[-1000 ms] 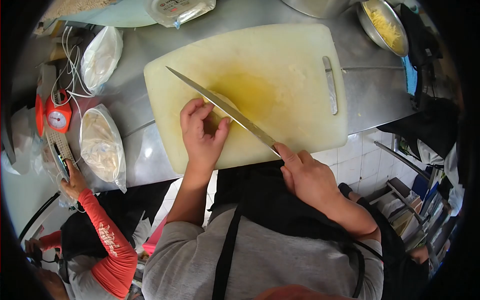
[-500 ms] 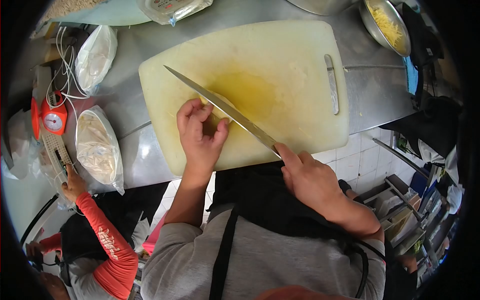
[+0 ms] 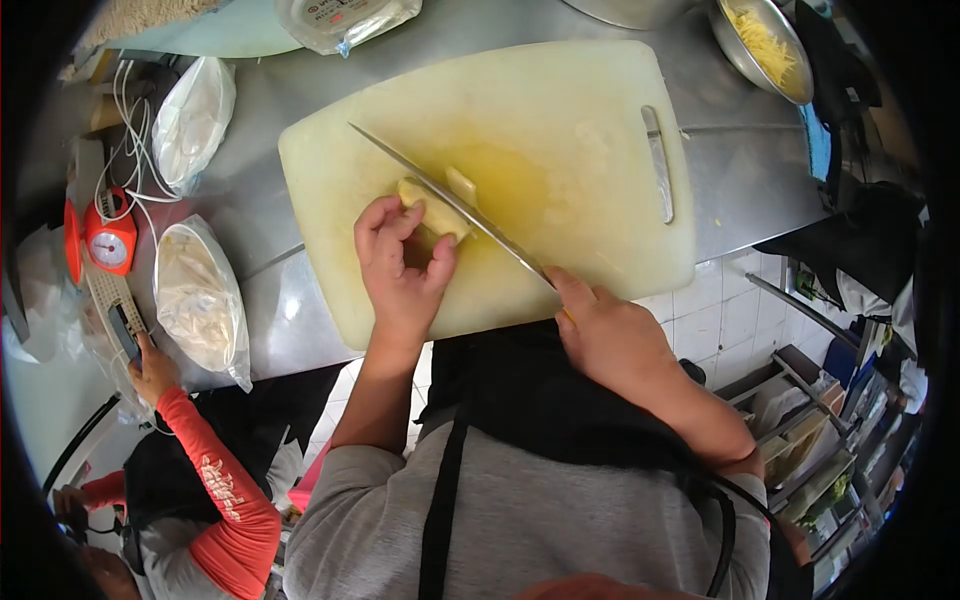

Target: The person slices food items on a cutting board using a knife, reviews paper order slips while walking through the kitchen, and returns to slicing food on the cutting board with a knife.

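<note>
My left hand (image 3: 402, 270) is curled at the near left of the pale cutting board (image 3: 560, 95), its fingertips and thumb gripping a pale yellow vegetable piece (image 3: 436, 217) that looks like ginger; I cannot be sure of the kind. A thin cut slice (image 3: 461, 185) lies on the far side of the blade. The handle of a long kitchen knife (image 3: 490, 232) is wrapped in my right hand (image 3: 618, 338). Its blade slants up to the left, right beside the piece, with the tip beyond it over the board. A wet yellow stain spreads to the right of the slice.
A steel bowl (image 3: 796, 85) of yellow shreds stands at the far right. On the left are two plastic bags (image 3: 200, 300), an orange dial scale (image 3: 110, 240) and white cables (image 3: 125, 130). A co-worker's hand (image 3: 153, 370) holds a dark device there.
The blade has shifted slightly and the slice now shows separated on its far side. More of the held piece is visible. The co-worker's dark device has tilted into fuller view.
</note>
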### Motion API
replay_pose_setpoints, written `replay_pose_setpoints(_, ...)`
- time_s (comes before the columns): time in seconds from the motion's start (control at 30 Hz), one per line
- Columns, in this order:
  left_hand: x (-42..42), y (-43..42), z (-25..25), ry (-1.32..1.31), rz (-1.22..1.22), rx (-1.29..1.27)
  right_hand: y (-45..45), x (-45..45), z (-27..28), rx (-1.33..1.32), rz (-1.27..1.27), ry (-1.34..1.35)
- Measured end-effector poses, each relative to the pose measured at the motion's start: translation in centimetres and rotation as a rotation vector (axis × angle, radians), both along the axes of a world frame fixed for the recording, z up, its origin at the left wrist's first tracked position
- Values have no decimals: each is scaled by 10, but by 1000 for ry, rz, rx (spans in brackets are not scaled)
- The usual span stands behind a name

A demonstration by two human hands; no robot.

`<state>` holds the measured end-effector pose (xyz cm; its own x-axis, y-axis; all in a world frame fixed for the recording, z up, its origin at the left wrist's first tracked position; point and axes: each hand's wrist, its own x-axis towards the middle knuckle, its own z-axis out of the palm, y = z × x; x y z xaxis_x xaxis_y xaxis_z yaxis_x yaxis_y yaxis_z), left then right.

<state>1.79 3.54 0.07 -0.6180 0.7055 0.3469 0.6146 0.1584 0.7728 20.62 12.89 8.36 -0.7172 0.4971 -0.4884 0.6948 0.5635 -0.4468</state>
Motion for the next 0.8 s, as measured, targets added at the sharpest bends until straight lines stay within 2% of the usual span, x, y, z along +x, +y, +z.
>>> replay_pose_setpoints(0.07, 0, 0, 1, -1, -1, -1, 2, 10, 3, -48, -60, 79)
replay_pose_setpoints(0.17, -1, 1, 3, 15, -4, -8, 5, 33, -3, 74, -188, 210)
replay_pose_setpoints(0.2, -1, 1, 4, 15, -3, -15, 11, 38, 4, 31, -283, 98)
replay_pose_setpoints(0.3, 0, 0, 5, 15, 2, -22, 20, 48, 7, 99, -395, 62)
replay_pose_setpoints(0.33, 1, 1, 5, 14, 3, -19, 16, 49, 6, 170, -368, 127)
replay_pose_setpoints(0.57, 0, -3, 0, -17, 4, -22, -13, 37, 17, 111, -82, 166)
replay_pose_setpoints(0.8, 2, 0, -3, -13, 14, 19, -18, 33, 15, 88, -37, 161)
